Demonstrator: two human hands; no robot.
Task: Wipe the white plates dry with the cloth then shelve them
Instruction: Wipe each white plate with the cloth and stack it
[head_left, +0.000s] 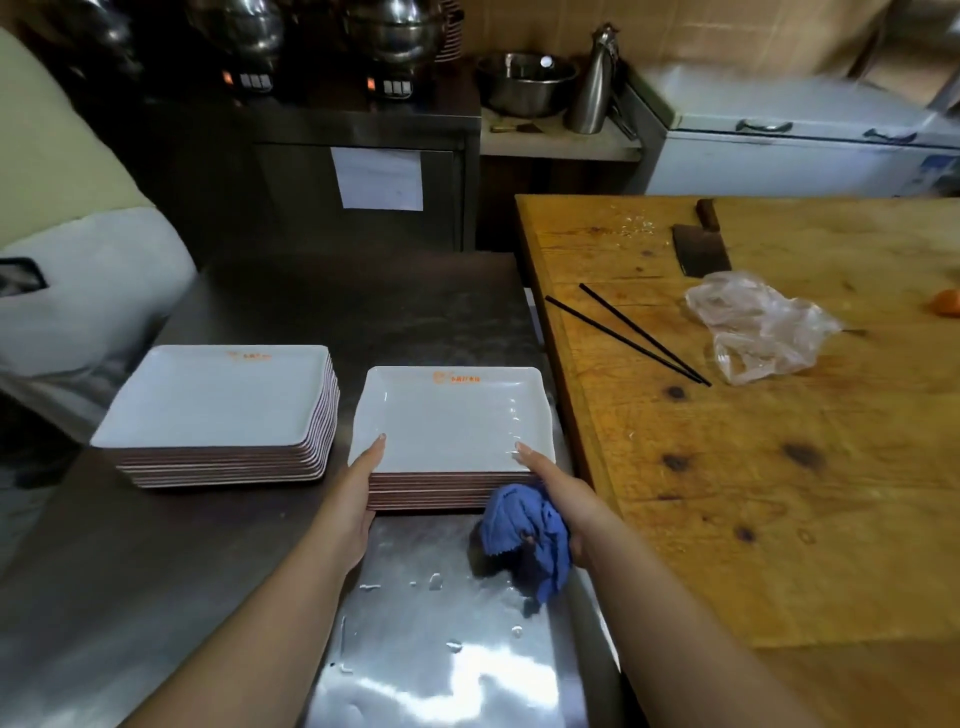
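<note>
Plates, two stacks of them, white rectangular ones with an orange logo, both sitting on the steel worktop (260, 545). Far left stack (218, 410) is the taller one and nobody's touching it. Just to its right, with a small gap between, is the shorter stack (452, 421), and that's where both hands are.

Left hand (358, 488) has the near left corner: thumb lying on top of the top plate, rest of the grip curled down around the edge of the stack. Right hand (550, 483) is on the near right corner, thumb on the top plate's rim, and the other fingers have a blue cloth (524, 535) bunched up in them. The cloth hangs down in front of the stack, over the worktop. You can see water drops on the top plate along its right side, and more little puddles on the steel near the camera.

Further right is a wooden table (779, 519) butted up against the worktop, with two black chopsticks (639, 332), a crumpled clear plastic bag (758, 327) and a cleaver (701, 249) lying on it.
</note>
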